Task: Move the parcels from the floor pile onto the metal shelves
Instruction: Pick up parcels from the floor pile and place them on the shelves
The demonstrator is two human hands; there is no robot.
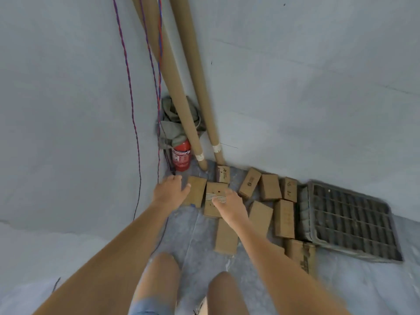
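Several brown cardboard parcels lie scattered on the grey floor by the wall corner. My left hand [171,191] reaches down with fingers spread, its thumb against the leftmost parcel [196,192]. My right hand [229,203] hovers over a parcel with a white striped label [214,192], thumb across the label, fingers relaxed. More parcels lie to the right [270,187] and nearer me [226,237]. No metal shelves are in view.
A red fire extinguisher [181,155] stands in the corner under a grey cloth [169,121]. Two long cardboard tubes [181,92] lean against the wall. Red-blue cables [130,92] hang on the left wall. A dark slatted crate [350,221] lies right of the parcels. My knees show below.
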